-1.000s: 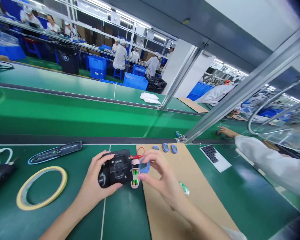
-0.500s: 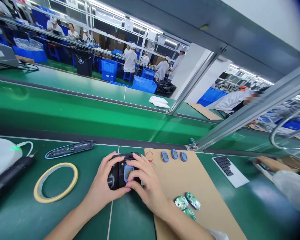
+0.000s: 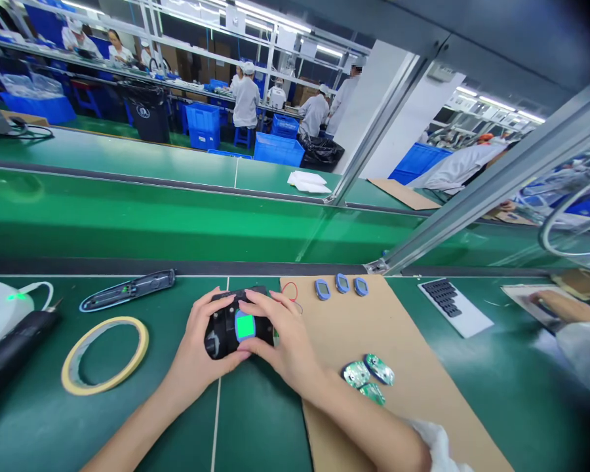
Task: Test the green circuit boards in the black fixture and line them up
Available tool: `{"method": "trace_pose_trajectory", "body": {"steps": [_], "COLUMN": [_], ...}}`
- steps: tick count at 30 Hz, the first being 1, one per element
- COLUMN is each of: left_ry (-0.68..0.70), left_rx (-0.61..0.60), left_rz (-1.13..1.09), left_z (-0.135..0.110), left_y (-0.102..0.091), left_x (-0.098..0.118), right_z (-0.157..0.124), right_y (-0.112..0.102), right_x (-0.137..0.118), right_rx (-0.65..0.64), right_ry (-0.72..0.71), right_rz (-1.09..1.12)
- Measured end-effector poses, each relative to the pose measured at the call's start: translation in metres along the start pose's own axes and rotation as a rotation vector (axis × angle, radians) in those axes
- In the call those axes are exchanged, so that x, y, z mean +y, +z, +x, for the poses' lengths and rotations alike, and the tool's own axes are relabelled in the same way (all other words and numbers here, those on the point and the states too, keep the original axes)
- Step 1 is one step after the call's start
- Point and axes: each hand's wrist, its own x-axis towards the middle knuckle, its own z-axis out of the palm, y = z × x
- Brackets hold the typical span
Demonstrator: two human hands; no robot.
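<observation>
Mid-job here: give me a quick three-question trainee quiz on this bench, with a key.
1. How many blue-rimmed oval units sit on the cardboard sheet?
2. True or false: the ring of yellow tape lies on the cardboard sheet.
3. What colour shows on the screen of the black housing held by the left hand and right hand?

Key:
1. Three.
2. False: it lies on the green bench.
3. Green.
</observation>
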Motion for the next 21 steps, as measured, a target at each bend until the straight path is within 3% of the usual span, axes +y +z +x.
{"method": "trace_pose_trajectory", "body": {"steps": [11,21], "left_ry": [-0.051,-0.004], "left_rx": [-0.022,-0.011], "left_rz": [-0.015,-0.012], "left_z": [0.0014,0.0039], "left_y": [-0.0056,-0.0041], "left_x": [0.0049,0.0064], "right_z": [0.001,0.0015], "right_y": [0.0009,-0.0026], "right_x": [0.0013,0.0023], "right_rx": [-0.009,-0.039], "right_ry": [-0.014,-0.026], "right_rz": [-0.014,-0.09]}}
